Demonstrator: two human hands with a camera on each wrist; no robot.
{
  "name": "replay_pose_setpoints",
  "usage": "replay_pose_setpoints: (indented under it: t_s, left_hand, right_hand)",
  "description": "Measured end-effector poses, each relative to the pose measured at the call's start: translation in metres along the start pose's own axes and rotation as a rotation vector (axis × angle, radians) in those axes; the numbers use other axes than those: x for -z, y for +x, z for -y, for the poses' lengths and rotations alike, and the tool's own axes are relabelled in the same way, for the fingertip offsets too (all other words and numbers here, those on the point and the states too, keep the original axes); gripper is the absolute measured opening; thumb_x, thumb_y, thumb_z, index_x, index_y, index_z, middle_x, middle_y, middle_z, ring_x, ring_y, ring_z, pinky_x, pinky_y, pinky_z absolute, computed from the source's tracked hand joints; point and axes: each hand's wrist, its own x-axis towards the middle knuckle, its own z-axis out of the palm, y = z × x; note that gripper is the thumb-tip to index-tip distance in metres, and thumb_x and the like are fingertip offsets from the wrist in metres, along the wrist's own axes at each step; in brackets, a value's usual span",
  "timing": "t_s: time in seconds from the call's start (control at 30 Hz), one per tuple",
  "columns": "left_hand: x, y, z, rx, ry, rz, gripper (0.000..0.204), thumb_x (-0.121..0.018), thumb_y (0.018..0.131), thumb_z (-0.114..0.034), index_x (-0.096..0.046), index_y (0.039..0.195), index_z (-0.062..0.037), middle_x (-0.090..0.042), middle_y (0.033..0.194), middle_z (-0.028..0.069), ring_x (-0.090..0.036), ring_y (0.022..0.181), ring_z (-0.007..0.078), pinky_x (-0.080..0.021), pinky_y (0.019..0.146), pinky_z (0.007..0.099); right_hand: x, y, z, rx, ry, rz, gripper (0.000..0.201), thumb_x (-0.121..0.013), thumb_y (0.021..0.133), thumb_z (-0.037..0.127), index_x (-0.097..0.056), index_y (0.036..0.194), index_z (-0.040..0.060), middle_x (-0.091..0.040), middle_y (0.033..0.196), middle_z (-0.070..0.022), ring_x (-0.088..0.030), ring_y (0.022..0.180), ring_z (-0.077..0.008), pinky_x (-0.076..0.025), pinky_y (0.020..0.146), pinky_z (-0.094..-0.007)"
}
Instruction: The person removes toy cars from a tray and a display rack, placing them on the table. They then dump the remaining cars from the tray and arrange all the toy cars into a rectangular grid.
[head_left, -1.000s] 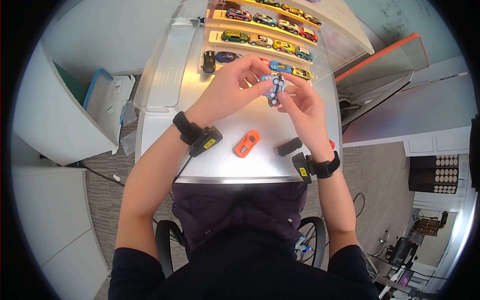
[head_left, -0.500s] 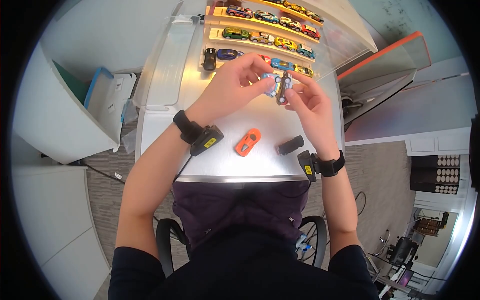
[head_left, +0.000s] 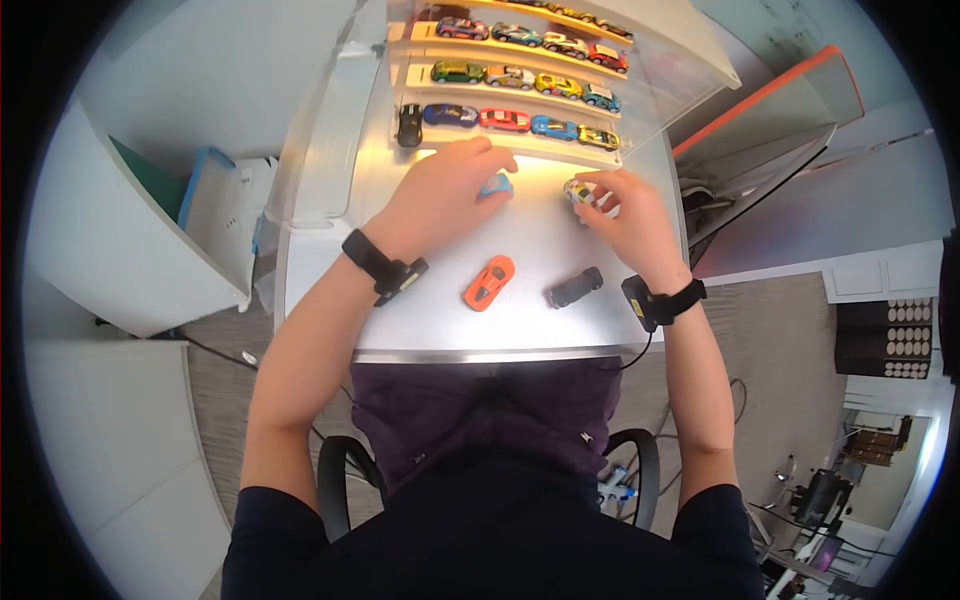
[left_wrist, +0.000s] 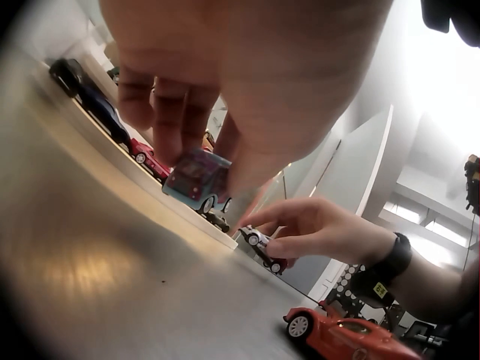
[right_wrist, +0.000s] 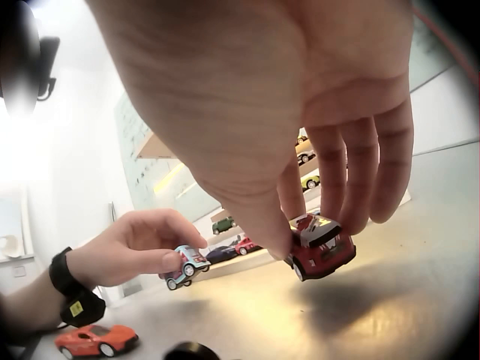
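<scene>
My left hand pinches a light blue toy car between thumb and fingers; in the left wrist view the blue car hangs over the metal tabletop. Off to the right, my right hand grips a white, yellow and dark red toy car, and the right wrist view shows this car just above the surface. Nearer the front edge lie an orange car and a black car, touched by neither hand.
Beyond the hands, a lit display case with tiered shelves holds rows of toy cars. A black car stands at the left end of its lowest row. A clear plastic cover lies at the left.
My hands have moved apart, each with one car, which were held together before. The left went left, the right went right and lower. The head view has shifted slightly.
</scene>
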Motion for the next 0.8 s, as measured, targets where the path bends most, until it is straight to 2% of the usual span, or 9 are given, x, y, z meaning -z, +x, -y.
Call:
replay_pose_setpoints:
  t_s: [0.07,0.1,0.2,0.27,0.33,0.5,0.6,0.7,0.8]
  left_hand:
    - [-0.003,0.003,-0.009,0.088,-0.081,0.086,0.027,-0.080,0.095,-0.014,-0.068,0.118,-0.0083,-0.067,0.103,0.0093,-0.069,0.086,0.0297,-0.056,0.075,0.0407]
    - [-0.007,0.007,-0.012,0.084,-0.092,0.127,0.028,-0.079,0.094,-0.013,-0.065,0.117,-0.0074,-0.068,0.106,0.0123,-0.069,0.090,0.0341,-0.057,0.077,0.0435]
    - [-0.021,0.021,-0.020,-0.079,0.001,0.123,0.024,-0.079,0.095,-0.013,-0.063,0.111,-0.0064,-0.067,0.106,0.0127,-0.069,0.093,0.0350,-0.057,0.080,0.0453]
    - [-0.028,0.026,-0.028,-0.066,0.119,0.169,0.024,-0.079,0.095,-0.014,-0.062,0.110,-0.0061,-0.065,0.105,0.0130,-0.069,0.094,0.0357,-0.057,0.081,0.0465]
    - [-0.026,0.024,-0.031,-0.039,0.210,0.191,0.024,-0.079,0.095,-0.015,-0.061,0.109,-0.0058,-0.064,0.103,0.0134,-0.068,0.095,0.0364,-0.057,0.082,0.0472]
    - [0.013,-0.032,-0.028,0.050,0.291,0.149,0.024,-0.080,0.093,-0.013,-0.063,0.106,-0.0047,-0.062,0.101,0.0137,-0.067,0.090,0.0367,-0.056,0.079,0.0462]
    - [0.048,-0.078,-0.035,0.183,0.283,0.118,0.021,-0.082,0.092,-0.010,-0.065,0.104,-0.0042,-0.060,0.098,0.0130,-0.066,0.088,0.0363,-0.055,0.077,0.0439]
    - [0.059,-0.095,-0.036,0.255,0.239,0.110,0.020,-0.083,0.092,-0.007,-0.067,0.103,-0.0041,-0.059,0.098,0.0123,-0.066,0.087,0.0354,-0.055,0.076,0.0417]
    - [0.036,-0.070,-0.028,0.195,0.170,0.105,0.021,-0.082,0.093,-0.010,-0.067,0.106,-0.0039,-0.061,0.099,0.0136,-0.067,0.090,0.0360,-0.056,0.078,0.0435]
  right_hand:
    - [-0.004,0.002,-0.001,0.001,-0.048,0.015,0.031,-0.084,0.090,0.016,-0.080,0.120,0.0104,-0.073,0.098,-0.0107,-0.074,0.082,-0.0255,-0.060,0.078,-0.0393]
    - [-0.005,0.004,-0.002,0.014,-0.036,0.013,0.030,-0.084,0.090,0.017,-0.080,0.118,0.0102,-0.074,0.098,-0.0110,-0.075,0.083,-0.0268,-0.060,0.078,-0.0403]
    - [-0.007,0.008,0.007,0.028,-0.045,0.043,0.025,-0.084,0.089,0.018,-0.080,0.112,0.0096,-0.075,0.096,-0.0117,-0.075,0.085,-0.0301,-0.060,0.079,-0.0428]
    - [-0.009,0.011,0.008,0.024,-0.106,0.067,0.023,-0.084,0.089,0.018,-0.080,0.109,0.0092,-0.076,0.095,-0.0117,-0.075,0.085,-0.0314,-0.060,0.080,-0.0436]
    - [-0.009,0.009,0.004,0.051,-0.119,0.055,0.022,-0.085,0.088,0.016,-0.080,0.107,0.0078,-0.075,0.092,-0.0115,-0.073,0.085,-0.0290,-0.058,0.079,-0.0410]
    - [0.011,-0.027,-0.008,0.046,-0.020,0.102,0.024,-0.087,0.084,0.010,-0.080,0.106,0.0056,-0.071,0.086,-0.0121,-0.070,0.083,-0.0279,-0.056,0.078,-0.0406]
    - [0.026,-0.053,-0.011,0.082,-0.068,0.118,0.026,-0.087,0.083,0.008,-0.081,0.108,0.0060,-0.069,0.085,-0.0121,-0.068,0.082,-0.0279,-0.055,0.077,-0.0406]
    - [0.020,-0.050,-0.013,0.088,-0.032,0.113,0.027,-0.087,0.083,0.008,-0.082,0.109,0.0062,-0.071,0.085,-0.0128,-0.069,0.079,-0.0292,-0.055,0.075,-0.0412]
    - [0.002,-0.022,-0.009,0.177,-0.059,0.082,0.024,-0.086,0.084,0.011,-0.083,0.108,0.0057,-0.072,0.084,-0.0127,-0.071,0.078,-0.0301,-0.056,0.075,-0.0418]
